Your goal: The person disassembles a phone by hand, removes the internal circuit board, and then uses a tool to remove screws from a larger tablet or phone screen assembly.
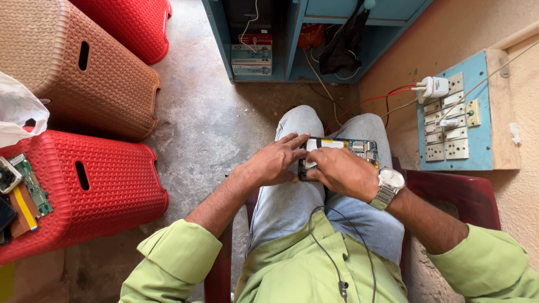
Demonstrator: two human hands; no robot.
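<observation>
An opened mobile phone [343, 147] with its back cover off lies across my knees, showing a white battery and a blue circuit board. My left hand [274, 161] rests on the phone's left end, fingers spread over its edge. My right hand [341, 171], with a silver wristwatch, lies over the phone's lower left part, fingertips pinching something small that I cannot make out. Both hands touch each other above the phone.
Red plastic stools [95, 185] and a brown one [73, 67] stand to my left; the nearest carries circuit boards [31, 185]. A blue switchboard [457, 120] with a white charger [433, 87] hangs on the right wall. A blue cabinet [292, 39] stands ahead on the concrete floor.
</observation>
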